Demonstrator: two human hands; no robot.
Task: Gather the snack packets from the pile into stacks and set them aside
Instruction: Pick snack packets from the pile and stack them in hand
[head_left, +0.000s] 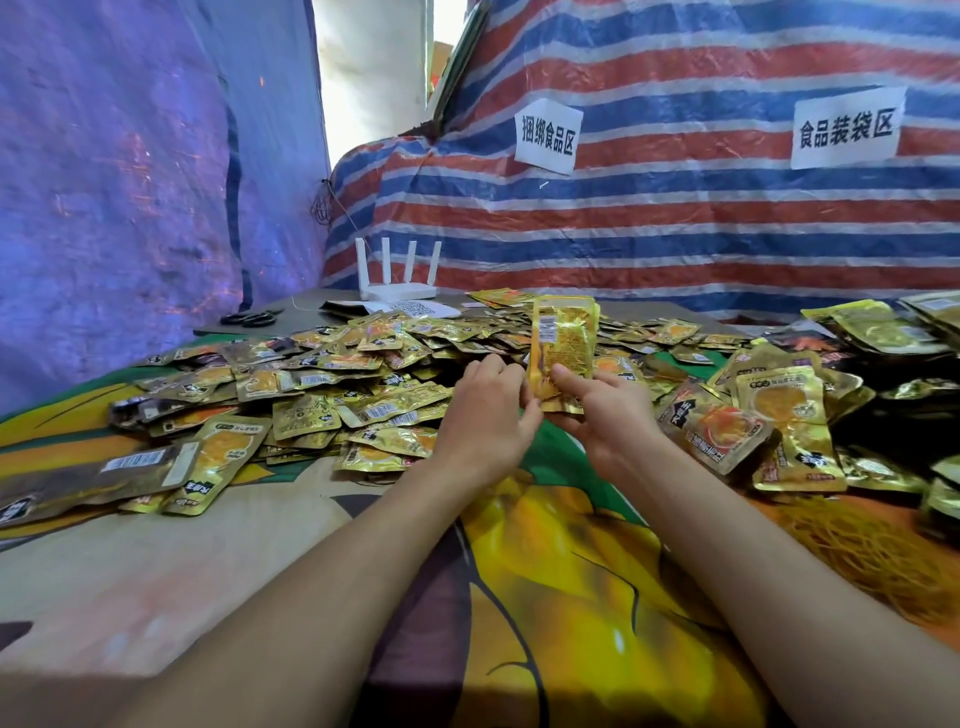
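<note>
A: Obs., head cam. Where's the held stack?

B: Frame centre, upright, above the printed cloth, just in front of the packet pile. Barcode side faces cam.

A: R hand?

B: Clamped on stack's lower end. Thumb across the front face, other fingers behind, mostly hidden.

A: L hand?

B: Fingers curled together at stack's lower-left edge, thumb side touching it. Reads as a pinch, though the contact is partly hidden.

A: Pile extent?

B: Left edge to centre-right, gold packets, loose and overlapping. More packets at mid-right, some layered. Can't count.

A: Bkgd?

B: White router and scissors behind the pile, centre-left. Striped tarp upper right w/ two paper signs.
</note>
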